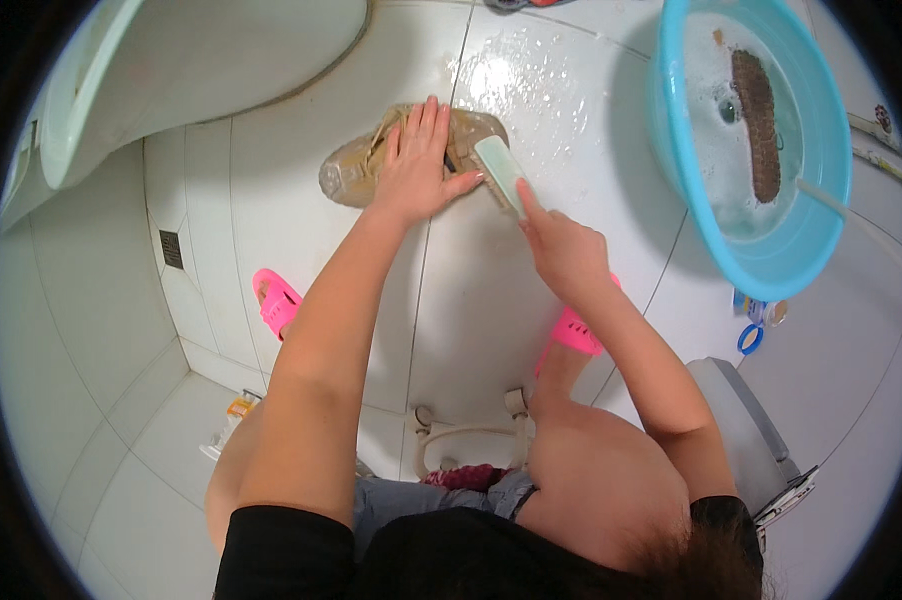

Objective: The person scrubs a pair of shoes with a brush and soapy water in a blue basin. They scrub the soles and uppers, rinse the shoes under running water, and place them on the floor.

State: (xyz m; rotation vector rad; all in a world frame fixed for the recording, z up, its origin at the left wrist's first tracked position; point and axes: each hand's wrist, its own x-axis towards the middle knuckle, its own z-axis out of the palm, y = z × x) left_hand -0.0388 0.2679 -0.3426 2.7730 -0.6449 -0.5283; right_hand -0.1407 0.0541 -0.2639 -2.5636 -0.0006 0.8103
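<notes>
On the white tiled floor lies a tan laced shoe (350, 169), its toe towards the left and its heel towards the right. My left hand (419, 165) lies flat on top of the shoe, fingers spread a little, over the laces and the opening. In my right hand (563, 244) is a pale green scrubbing brush (500, 161), held by its lower end with the index finger along its back. The brush's bristles face the shoe's near side by the heel; whether they touch it is hard to tell.
A light blue basin (777, 277) at the right holds sudsy water and a brown insole (756, 124). Wet suds (526, 82) spread on the floor beyond the shoe. A white toilet base (271, 60) stands upper left, a floor drain (171, 249) below it. A grey bin (743, 420) stands lower right.
</notes>
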